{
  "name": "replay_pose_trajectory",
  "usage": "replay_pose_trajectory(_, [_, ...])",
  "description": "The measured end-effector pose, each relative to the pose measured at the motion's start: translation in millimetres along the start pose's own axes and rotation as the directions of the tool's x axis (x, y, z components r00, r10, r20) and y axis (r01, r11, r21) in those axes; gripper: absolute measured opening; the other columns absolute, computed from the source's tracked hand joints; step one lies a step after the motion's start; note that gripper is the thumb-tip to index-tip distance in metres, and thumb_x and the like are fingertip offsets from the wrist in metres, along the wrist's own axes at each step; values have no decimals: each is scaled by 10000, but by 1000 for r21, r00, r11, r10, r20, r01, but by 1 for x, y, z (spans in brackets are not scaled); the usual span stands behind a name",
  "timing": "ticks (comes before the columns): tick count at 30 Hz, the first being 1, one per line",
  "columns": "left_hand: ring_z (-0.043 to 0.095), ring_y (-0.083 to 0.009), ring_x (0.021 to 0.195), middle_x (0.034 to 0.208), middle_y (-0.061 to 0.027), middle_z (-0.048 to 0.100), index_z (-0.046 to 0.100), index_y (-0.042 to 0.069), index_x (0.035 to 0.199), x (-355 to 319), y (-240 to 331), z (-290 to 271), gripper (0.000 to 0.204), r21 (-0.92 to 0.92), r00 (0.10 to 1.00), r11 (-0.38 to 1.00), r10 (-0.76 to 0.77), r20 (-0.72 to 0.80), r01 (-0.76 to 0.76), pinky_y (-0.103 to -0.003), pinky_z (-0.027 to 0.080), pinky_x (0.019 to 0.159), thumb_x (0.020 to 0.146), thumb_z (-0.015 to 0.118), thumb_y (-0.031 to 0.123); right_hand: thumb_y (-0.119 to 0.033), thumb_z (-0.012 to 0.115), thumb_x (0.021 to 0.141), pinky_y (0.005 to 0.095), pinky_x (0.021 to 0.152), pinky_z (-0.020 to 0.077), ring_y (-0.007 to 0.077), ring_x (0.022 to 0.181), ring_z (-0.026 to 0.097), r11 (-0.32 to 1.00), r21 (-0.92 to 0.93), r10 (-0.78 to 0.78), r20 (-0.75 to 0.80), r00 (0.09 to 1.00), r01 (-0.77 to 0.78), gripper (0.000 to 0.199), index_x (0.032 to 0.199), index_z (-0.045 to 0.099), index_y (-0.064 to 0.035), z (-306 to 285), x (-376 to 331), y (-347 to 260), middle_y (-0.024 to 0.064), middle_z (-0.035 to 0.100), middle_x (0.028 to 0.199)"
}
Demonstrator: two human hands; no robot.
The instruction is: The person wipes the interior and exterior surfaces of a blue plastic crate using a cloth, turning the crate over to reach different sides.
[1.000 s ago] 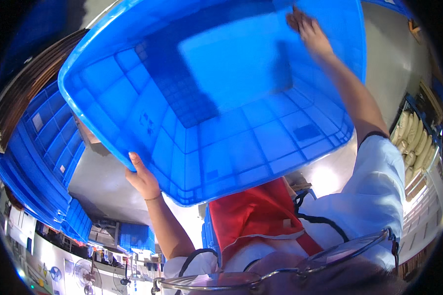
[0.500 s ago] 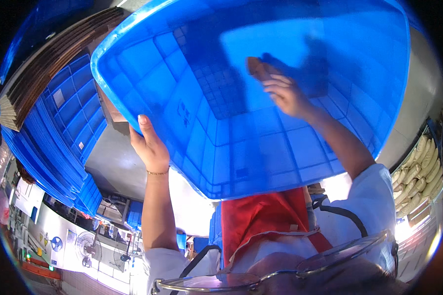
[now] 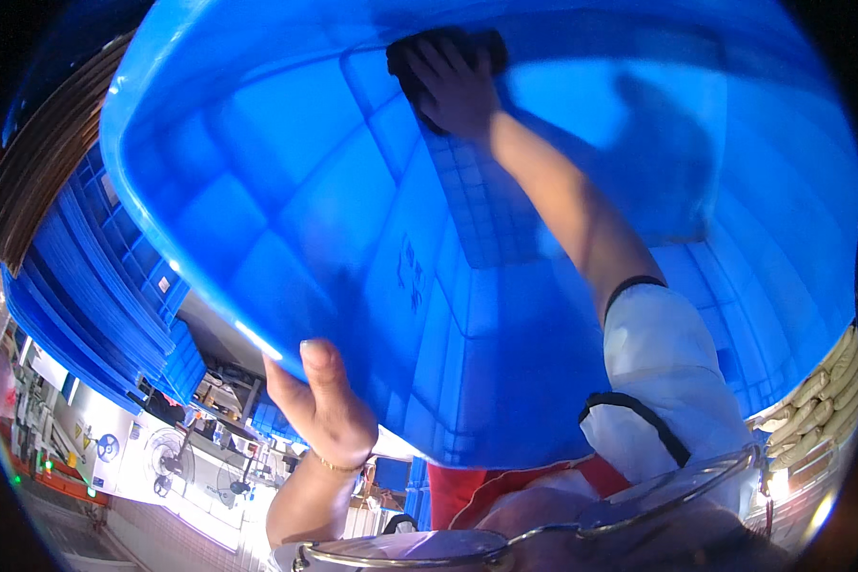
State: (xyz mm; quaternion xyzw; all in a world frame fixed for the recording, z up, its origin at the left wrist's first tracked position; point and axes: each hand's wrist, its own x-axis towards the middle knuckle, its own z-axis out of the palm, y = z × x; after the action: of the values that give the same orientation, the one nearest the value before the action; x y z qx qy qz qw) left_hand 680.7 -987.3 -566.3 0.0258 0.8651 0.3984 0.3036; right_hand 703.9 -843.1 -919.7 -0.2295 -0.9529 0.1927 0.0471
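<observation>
While your left hand [image 3: 329, 410] pinches the rim of the large blue tub [image 3: 286, 210], thumb on the inner side, your right hand [image 3: 458, 95] reaches deep into it, above and to the right of the left. The right hand's fingers are spread over a dark cloth [image 3: 399, 63], holding it against the inside of the tub, near where the side wall meets the base. The tub's mouth faces you, and its walls surround your right hand. Just below your left hand, a thin bracelet [image 3: 338, 467] circles the wrist. Left of that hand you have stacked blue tubs [image 3: 95, 296], with a brown stack [image 3: 52, 153] above them; pale sacks [image 3: 820, 410] lie well to your right hand's right.
</observation>
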Motion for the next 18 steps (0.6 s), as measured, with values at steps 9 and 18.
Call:
replay_pose_trajectory(9, [486, -159, 933, 1051, -92, 543, 447, -18, 1189, 0, 3, 3, 453, -18, 998, 998, -56, -16, 56, -288, 373, 860, 923, 517, 342, -311, 519, 784, 599, 989, 266, 270, 1259, 352, 890, 27, -453, 149, 879, 455, 397, 1161, 567, -199, 32, -179, -3, 56, 462, 1300])
replay_pose_trajectory(18, [485, -164, 952, 1089, -105, 535, 434, -36, 1209, -2, -1, 2, 469, 15, 998, 1000, 3, -60, -2, -291, 379, 863, 922, 522, 325, -279, 476, 827, 570, 1001, 230, 215, 1252, 364, 923, -48, -372, 156, 915, 383, 395, 1204, 521, -171, 3, -101, -2, 25, 489, 1269])
